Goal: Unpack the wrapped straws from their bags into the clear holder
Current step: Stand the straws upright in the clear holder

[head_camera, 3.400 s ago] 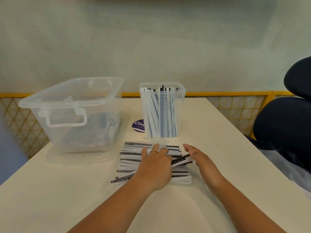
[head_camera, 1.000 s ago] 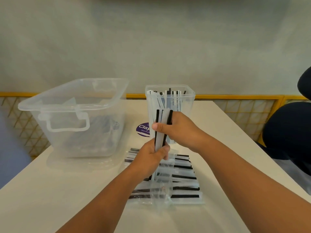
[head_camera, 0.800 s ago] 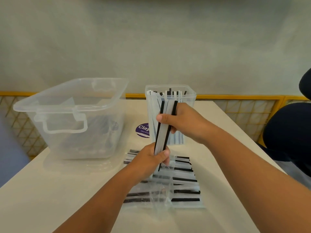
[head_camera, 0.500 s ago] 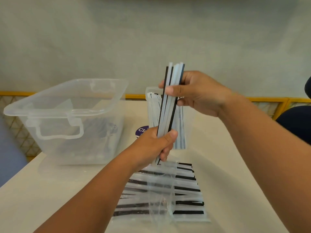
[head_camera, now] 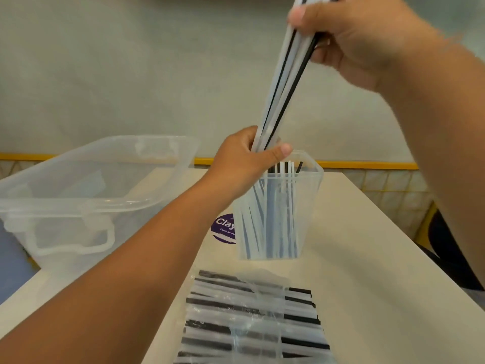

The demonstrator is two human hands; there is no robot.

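While both hands' fingers pinch the straws [head_camera: 284, 85], the bundle stands near-upright. Left hand [head_camera: 245, 164] grips its foot, holder [head_camera: 307, 206] mouth directly beneath; right hand [head_camera: 359, 40] grips the top.

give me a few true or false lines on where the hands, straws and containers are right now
1. Both hands grip one bundle of wrapped straws. True.
2. The clear holder is empty. False: it already holds upright straws.
3. The left hand holds the bundle's lower end, just above the holder's rim. True.
4. The bag of straws lies inside the large clear bin. False: it lies on the table, in front of the holder.
5. The right hand rests flat on the table. False: it is raised, gripping the bundle's upper part.
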